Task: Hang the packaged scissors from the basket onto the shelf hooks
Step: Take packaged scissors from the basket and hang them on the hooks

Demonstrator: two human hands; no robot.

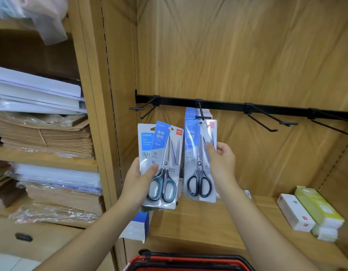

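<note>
Two or more spare packs (pixel 165 153) are gripped in the left hand (pixel 138 182), held clear below the left end of the rail (pixel 227 105). Right hand (pixel 223 159) pinches the black-handled pack (pixel 196 153) by its edge, evidently to present its hang-hole to the second hook (pixel 202 114).

At 6 o'clock the red basket (pixel 188 261) is cut by the view's lower edge; its contents do not show. At 3 o'clock the black rail (pixel 227 105) runs out past the right edge, its last hook (pixel 312 114) truncated. The left grip (pixel 138 180) holds a fan of packs: the front pack (pixel 165 163) covers most of the rear pack (pixel 144 141), and how many lie behind cannot be told. The right grip (pixel 222 161) covers the right edge of the black-handled pack (pixel 199 163); its fingertips behind are hidden. Whether that pack's hang hole is over the middle hook (pixel 203 116) is unclear through glare. Hung packs (pixel 190 114) behind show only their tops. Small print is unreadable
</note>
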